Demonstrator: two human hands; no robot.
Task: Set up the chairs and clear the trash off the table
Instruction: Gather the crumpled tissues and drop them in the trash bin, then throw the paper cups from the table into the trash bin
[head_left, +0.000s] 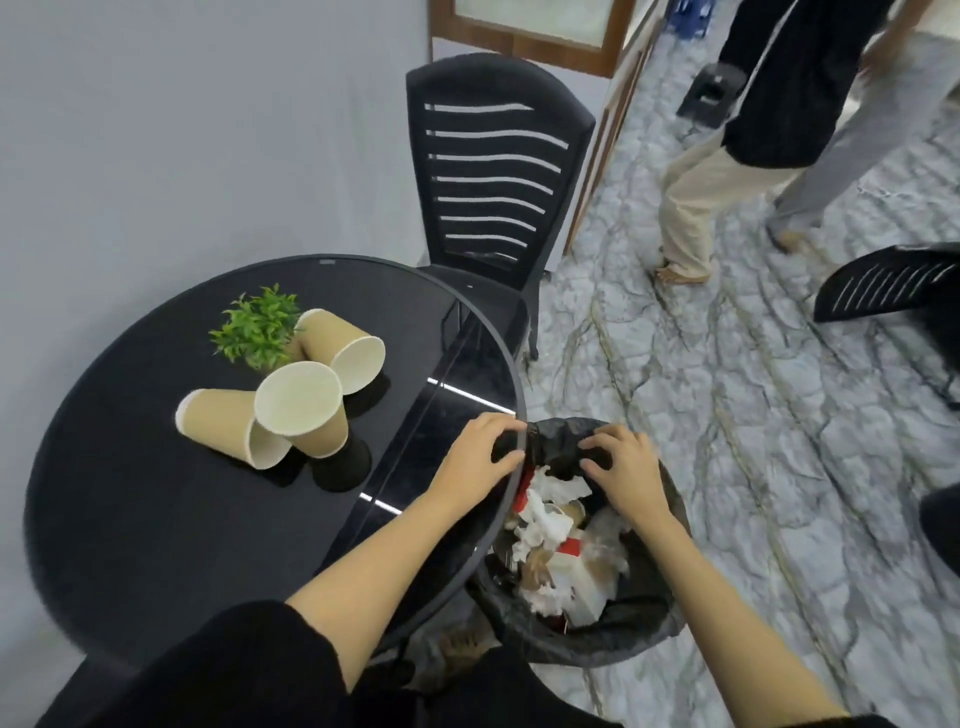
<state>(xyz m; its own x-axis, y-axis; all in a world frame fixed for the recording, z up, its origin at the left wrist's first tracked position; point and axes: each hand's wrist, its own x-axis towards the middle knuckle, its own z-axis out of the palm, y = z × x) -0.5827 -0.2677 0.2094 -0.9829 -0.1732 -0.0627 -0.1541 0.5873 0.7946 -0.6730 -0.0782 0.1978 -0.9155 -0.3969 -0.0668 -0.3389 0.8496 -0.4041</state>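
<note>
Three brown paper cups lie or stand on the round black table (156, 519): one upright cup (304, 408), one on its side at the left (223, 434), one on its side behind (343, 345). A black-lined trash bin (639, 623) full of paper waste stands at the table's right edge. My left hand (480, 452) grips the far rim of the bin liner at the table edge. My right hand (626, 470) grips the same rim a little to the right. A black slatted chair (493, 176) is tucked at the table's far side.
A small green potted plant (257, 327) sits behind the cups. Another black chair's back (883, 283) shows at the right edge. Two people's legs (691, 208) stand on the marbled floor beyond. A grey wall runs along the left.
</note>
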